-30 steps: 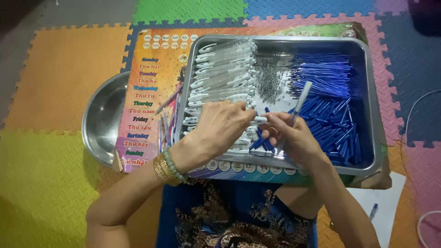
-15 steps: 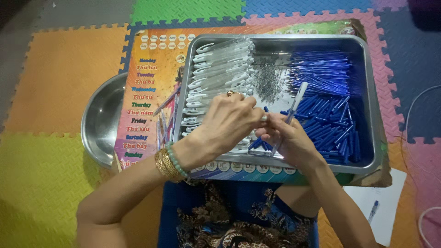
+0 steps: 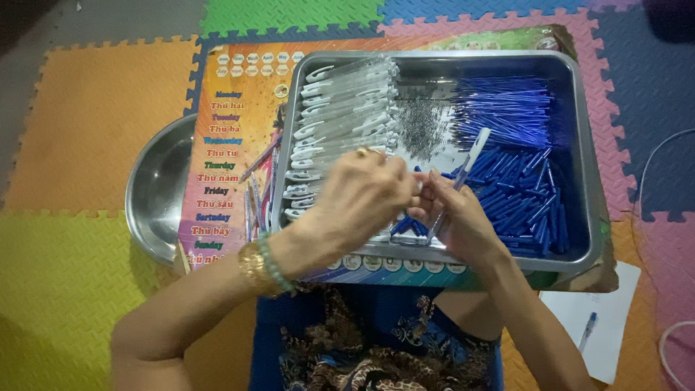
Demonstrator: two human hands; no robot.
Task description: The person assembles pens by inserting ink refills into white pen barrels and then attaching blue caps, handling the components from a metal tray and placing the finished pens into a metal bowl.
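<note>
A: Where the two hands meet at the frame's centre, what shows?

B: A clear pen barrel (image 3: 463, 177), slanting up to the right. Its lower end is hidden inside the right hand (image 3: 463, 221), whose grip is clenched around it. The left hand (image 3: 365, 195) presses against that hand, fingers curled; what they pinch is covered, so I cannot tell.

A: And around them?

B: Both hover over a metal tray (image 3: 579, 246): white-clipped clear barrels (image 3: 340, 108) upper left, small springs (image 3: 420, 127) in the middle, blue refills (image 3: 521, 174) on the right. Blue pieces under the hands are mostly hidden.

A: Outside the tray?

B: A round steel bowl (image 3: 156, 192) at left, partly under a printed poster (image 3: 232, 130); a pen on paper (image 3: 601, 326) at lower right.
</note>
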